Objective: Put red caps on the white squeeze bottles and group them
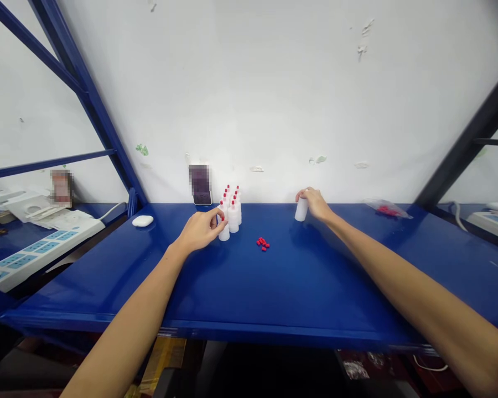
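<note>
Two rows of white squeeze bottles (233, 220) with red-tipped tops stand at the left middle of the blue table. At the near end of these rows, my left hand (201, 229) has its thumb and fingers closed round the top of the nearest bottle (224, 235), which stands upright. Further right, my right hand (314, 202) grips the upper part of another white bottle (301, 211), tilted slightly; the fingers cover its top. Several small loose red caps (263, 243) lie on the table between my hands.
A white rounded case (143, 221) lies at the left, and a phone (201, 185) leans on the wall. At the back right rests a clear bag (387, 209) of red pieces. Blue frame posts (103, 119) flank the table; a power strip (45, 249) sits at far left.
</note>
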`<state>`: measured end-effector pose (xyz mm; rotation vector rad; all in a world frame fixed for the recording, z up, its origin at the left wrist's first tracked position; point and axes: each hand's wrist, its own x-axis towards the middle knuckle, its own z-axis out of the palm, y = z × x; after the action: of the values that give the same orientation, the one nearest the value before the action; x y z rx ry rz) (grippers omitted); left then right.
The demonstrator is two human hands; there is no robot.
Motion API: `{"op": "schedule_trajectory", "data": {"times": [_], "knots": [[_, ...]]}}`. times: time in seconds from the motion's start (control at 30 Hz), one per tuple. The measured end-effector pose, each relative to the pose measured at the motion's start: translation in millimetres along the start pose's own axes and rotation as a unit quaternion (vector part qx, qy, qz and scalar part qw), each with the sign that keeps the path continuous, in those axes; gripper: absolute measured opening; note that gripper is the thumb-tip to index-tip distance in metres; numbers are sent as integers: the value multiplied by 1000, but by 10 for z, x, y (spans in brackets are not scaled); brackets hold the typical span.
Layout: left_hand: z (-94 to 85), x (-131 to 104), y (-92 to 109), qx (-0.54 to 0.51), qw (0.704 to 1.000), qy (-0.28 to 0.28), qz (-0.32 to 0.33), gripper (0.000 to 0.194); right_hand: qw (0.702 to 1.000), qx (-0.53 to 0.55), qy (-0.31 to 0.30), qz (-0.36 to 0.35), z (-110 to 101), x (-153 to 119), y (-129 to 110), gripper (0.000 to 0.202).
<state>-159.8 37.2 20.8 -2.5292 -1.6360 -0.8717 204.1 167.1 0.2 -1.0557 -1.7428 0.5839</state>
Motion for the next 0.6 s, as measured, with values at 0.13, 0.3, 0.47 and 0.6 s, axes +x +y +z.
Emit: {"op": "schedule_trajectory", "data": {"times": [0.13, 0.3, 0.47, 0.6], "knots": [[-34, -12, 26, 7, 1000, 16, -19, 26, 999, 34, 31, 10, 52, -66, -36, 24], [-38, -18, 10, 56, 998, -28, -19, 47, 993, 113, 31, 26, 165, -138, -115, 20], [-29, -6, -18, 69, 996, -47, -30, 43, 961, 258, -12, 97, 313, -299, -263, 17], [-71, 1, -36, 94, 994, -44, -37, 44, 936, 324, -32, 132, 376, -424, -384, 21]]}}
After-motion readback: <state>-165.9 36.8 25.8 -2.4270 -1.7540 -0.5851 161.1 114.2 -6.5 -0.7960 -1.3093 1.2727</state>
